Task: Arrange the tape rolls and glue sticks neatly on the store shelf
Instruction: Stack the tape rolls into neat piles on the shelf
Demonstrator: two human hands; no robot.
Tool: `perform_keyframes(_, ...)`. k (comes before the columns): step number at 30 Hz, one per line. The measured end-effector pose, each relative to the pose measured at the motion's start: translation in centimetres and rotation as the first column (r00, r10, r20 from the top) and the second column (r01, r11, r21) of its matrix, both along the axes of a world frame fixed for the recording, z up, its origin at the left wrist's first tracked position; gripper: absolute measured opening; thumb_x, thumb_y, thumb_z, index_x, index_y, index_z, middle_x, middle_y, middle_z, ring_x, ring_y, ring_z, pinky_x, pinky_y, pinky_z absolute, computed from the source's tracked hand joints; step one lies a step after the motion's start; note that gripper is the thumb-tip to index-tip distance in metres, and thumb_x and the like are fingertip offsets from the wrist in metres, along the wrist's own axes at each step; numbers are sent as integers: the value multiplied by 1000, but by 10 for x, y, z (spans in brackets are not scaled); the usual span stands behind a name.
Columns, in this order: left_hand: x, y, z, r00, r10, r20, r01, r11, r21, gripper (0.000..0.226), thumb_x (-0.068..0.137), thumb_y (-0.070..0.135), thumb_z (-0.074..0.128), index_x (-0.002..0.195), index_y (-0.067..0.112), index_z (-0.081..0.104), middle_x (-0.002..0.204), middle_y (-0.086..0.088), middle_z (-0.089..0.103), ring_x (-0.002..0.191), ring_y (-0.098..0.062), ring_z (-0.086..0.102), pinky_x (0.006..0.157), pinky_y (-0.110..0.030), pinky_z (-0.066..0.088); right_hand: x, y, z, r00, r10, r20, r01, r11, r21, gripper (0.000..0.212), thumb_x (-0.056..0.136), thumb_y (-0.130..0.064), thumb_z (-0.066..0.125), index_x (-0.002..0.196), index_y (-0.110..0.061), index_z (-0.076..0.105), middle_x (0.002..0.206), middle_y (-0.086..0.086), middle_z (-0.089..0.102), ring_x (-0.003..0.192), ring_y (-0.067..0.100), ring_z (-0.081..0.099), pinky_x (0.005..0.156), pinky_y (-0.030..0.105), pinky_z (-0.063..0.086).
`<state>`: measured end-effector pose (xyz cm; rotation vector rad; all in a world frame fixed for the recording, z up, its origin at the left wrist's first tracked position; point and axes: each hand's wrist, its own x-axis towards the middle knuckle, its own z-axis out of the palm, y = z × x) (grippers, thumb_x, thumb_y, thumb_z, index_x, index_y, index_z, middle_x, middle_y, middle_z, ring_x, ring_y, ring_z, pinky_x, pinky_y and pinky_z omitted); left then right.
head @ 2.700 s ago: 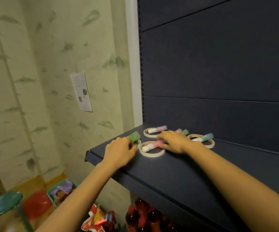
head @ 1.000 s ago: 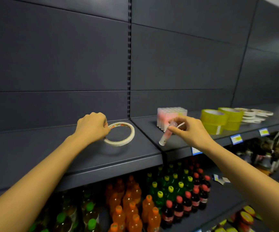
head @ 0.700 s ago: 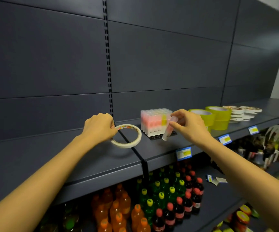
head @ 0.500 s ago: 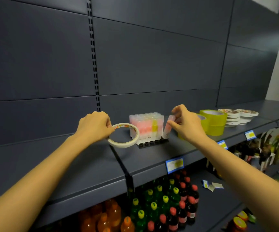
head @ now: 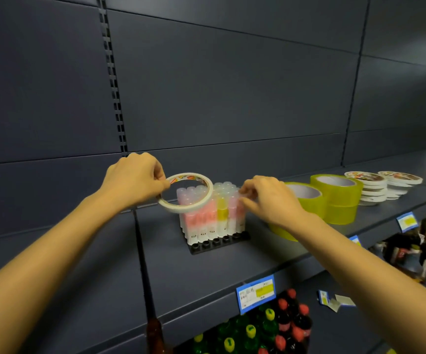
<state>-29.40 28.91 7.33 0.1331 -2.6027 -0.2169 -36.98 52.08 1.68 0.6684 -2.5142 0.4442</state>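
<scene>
Toppling threatens the glue sticks (head: pixel 206 221) at centre frame if the right hand (head: pixel 270 203), pinching one at their right edge, shoves, or the tape roll (head: pixel 181 208) gripped by the left hand (head: pixel 132 180) clips their caps.

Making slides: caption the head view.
Left hand holds a white tape roll; right hand pinches a glue stick beside the racked glue sticks on the shelf.

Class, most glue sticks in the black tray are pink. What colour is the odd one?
Yellow. That glue stick shows best in the head view.
</scene>
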Motion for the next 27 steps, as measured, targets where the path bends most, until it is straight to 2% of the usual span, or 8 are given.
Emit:
perform_keyframes(4, -18, 22, 10, 1000, -22, -11, 22, 1000, -4, 15, 80, 29, 64, 68, 21, 68, 71, 0, 69, 69, -24, 60, 63, -28, 40, -5, 18, 18, 999, 32, 12, -33, 987, 160, 35, 92, -46, 48, 121, -32, 60, 120, -2, 49, 116, 19, 45, 78, 31, 38)
perform_keyframes(6, -27, 37, 13, 999, -32, -24, 31, 999, -17, 15, 80, 30, 64, 69, 20, 69, 72, -1, 69, 72, -25, 60, 61, -27, 38, -7, 37, 25, 999, 41, -10, -39, 991, 127, 35, 91, -45, 49, 123, -31, 57, 122, -4, 50, 118, 17, 46, 83, 33, 42)
perform_keyframes(9, -42, 64, 17, 998, -51, -23, 50, 998, -34, 15, 80, 29, 65, 68, 21, 69, 73, -1, 68, 73, -25, 58, 59, -27, 35, -13, 73, 34, 1000, 22, -10, -21, 998, 55, 28, 91, -41, 52, 115, -30, 61, 118, -6, 55, 114, 16, 52, 90, 37, 47)
perform_keyframes(12, -60, 100, 19, 997, -80, -14, 79, 996, -37, 17, 80, 32, 65, 68, 21, 69, 72, -3, 67, 73, -26, 57, 62, -28, 37, -25, 115, 37, 1000, -16, 13, 15, 997, 78, 23, 90, -40, 53, 107, -30, 65, 114, -6, 60, 107, 18, 56, 83, 34, 46)
perform_keyframes(16, -89, 158, 18, 994, -112, -2, 112, 993, -26, 16, 79, 33, 65, 74, 19, 73, 75, -5, 69, 75, -27, 60, 63, -30, 40, -49, 176, 35, 997, -80, 10, 78, 989, 122, 23, 91, -40, 51, 106, -30, 66, 113, -5, 61, 102, 21, 56, 75, 31, 41)
perform_keyframes(22, -144, 263, 15, 987, -158, 23, 158, 987, 10, 18, 80, 35, 65, 77, 18, 73, 71, -3, 68, 75, -23, 61, 63, -30, 41, -87, 282, 38, 991, -122, 50, 114, 984, 137, 21, 91, -42, 52, 102, -31, 66, 110, -6, 62, 101, 21, 59, 80, 38, 49)
perform_keyframes(27, -193, 345, 16, 990, -141, 10, 141, 989, 34, 19, 80, 33, 65, 76, 16, 72, 62, 2, 60, 67, -19, 56, 58, -27, 39, -124, 364, 46, 988, -149, 45, 141, 979, 149, 19, 90, -41, 53, 100, -32, 66, 105, -8, 62, 96, 18, 59, 71, 30, 42)
